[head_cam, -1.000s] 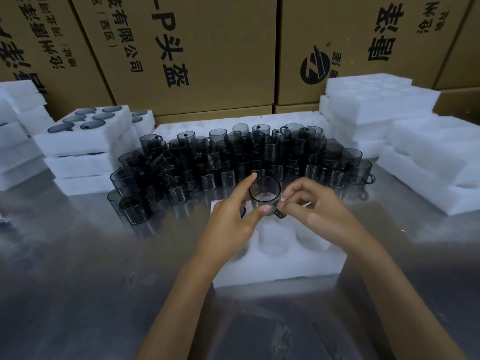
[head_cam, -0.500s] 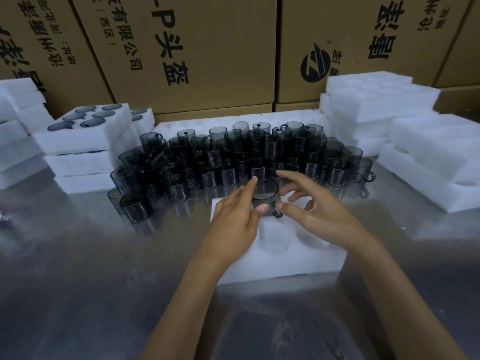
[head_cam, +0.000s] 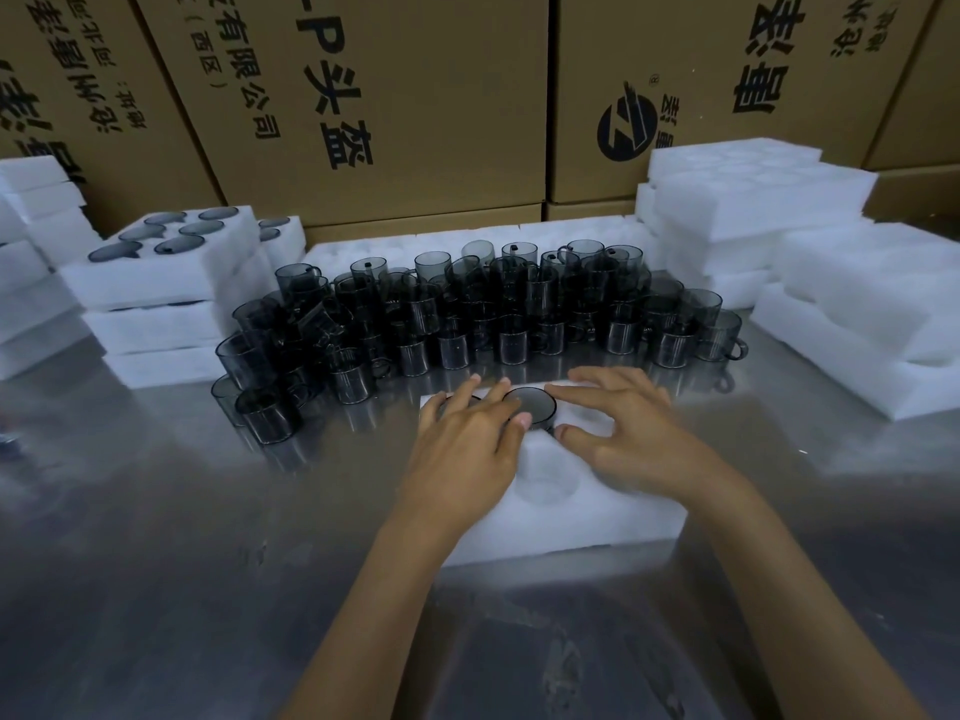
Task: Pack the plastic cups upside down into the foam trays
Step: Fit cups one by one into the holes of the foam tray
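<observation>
Smoky cup seated upside down in the foam tray

Both hands, left (head_cam: 465,449) and right (head_cam: 631,433), rest with straight fingers beside a dark translucent plastic cup (head_cam: 531,405) sunk into a white foam tray (head_cam: 587,517) on the steel worktop (head_cam: 156,537).

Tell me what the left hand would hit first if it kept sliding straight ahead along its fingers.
Probably the front row of smoky cups massed just beyond the foam tray; the left hand points up and slightly right toward them. Depth is hard to judge.

**Camera placement: single head view**

I have one wide-angle view, worn on the head, facing forward and down across the metal table (head_cam: 156,589). It sits close above both forearms; cardboard boxes (head_cam: 415,96) close off the far side.
</observation>
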